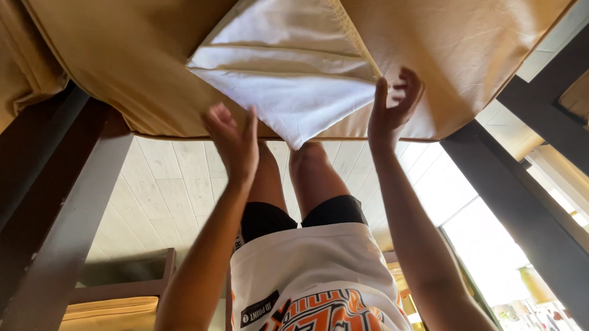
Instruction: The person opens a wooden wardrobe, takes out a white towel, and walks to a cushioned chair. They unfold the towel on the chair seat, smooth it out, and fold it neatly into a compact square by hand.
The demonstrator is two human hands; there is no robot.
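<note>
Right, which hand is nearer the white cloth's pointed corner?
Left. The left hand sits just left of the white cloth's pointed corner; the right hand is farther off, by the cloth's right edge.

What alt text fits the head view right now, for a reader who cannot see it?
Two bare hands reach to a folded white cloth lying on a tan padded cushion: the left hand is open beside its corner and the right hand open at its edge. Pale wooden floorboards and dark frame posts surround them.

Pale plank floor (171, 189), dark wooden posts (517, 197), and bright daylight through a window (493, 243) at right.
</note>
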